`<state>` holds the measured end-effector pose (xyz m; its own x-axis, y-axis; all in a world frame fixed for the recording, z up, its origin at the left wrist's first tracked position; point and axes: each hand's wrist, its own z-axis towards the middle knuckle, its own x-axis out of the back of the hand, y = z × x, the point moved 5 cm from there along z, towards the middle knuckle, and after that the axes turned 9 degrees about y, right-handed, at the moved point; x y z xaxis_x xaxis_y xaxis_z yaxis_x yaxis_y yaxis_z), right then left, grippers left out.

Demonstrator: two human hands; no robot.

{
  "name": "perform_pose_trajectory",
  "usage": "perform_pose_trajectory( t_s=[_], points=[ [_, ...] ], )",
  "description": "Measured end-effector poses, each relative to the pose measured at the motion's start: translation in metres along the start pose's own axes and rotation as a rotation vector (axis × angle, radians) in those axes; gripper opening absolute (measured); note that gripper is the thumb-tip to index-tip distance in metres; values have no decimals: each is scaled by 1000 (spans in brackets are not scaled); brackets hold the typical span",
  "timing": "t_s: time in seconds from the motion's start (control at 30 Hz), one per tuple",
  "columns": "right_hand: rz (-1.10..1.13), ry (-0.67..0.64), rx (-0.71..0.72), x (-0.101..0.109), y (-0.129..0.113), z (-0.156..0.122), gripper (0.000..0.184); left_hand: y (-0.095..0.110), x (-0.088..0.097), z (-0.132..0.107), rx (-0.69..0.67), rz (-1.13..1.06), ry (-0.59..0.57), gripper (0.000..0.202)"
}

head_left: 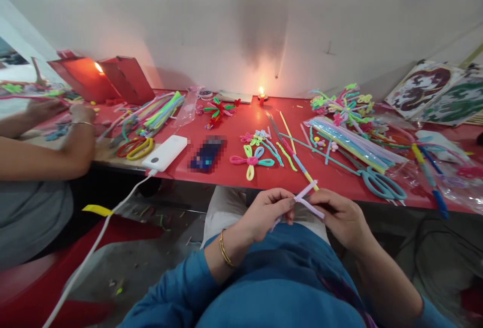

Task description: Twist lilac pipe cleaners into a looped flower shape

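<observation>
Pipe cleaner (307,198), pale pink, bent, sits just near of the table (234,169) edge. Left hand (264,212) fingers pinch its left part; right hand (341,217) fingers pinch its right part.

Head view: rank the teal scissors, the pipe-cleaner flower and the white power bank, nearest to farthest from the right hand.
1. Teal scissors, right of the right hand pinching the lilac pipe cleaner.
2. Pipe-cleaner flower, to the left.
3. White power bank, far left.
</observation>
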<state>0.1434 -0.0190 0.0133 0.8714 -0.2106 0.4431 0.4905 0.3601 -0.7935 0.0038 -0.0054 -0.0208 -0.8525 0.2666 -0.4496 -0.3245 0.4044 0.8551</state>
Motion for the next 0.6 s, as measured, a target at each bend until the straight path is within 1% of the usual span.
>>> perform_pose_trajectory(
  t_s=[0.07,0.17,0.33,0.43,0.47,0.5,0.6],
  points=[
    [-6,9,130,-3,-14,-1,11,-2,-1,0,30,-16,0,29],
    [-62,13,239,-5,-24,-3,13,0,-2,-1,30,-2,-8,30],
    [-194,-12,299,-7,-26,-3,11,1,-5,-3,21,63,-9,29],
    [-222,-26,287,-9,-27,-2,13,0,-5,-3,-9,190,-29,21],
    [-239,-20,275,-9,-27,-2,15,0,-5,-3,-54,269,-28,17],
    [-267,-11,262,-10,-27,-2,16,2,-4,-3,-132,376,-22,14],
    [-407,-4,172,-14,-21,0,20,11,-3,-5,-478,760,7,13]
  ],
)
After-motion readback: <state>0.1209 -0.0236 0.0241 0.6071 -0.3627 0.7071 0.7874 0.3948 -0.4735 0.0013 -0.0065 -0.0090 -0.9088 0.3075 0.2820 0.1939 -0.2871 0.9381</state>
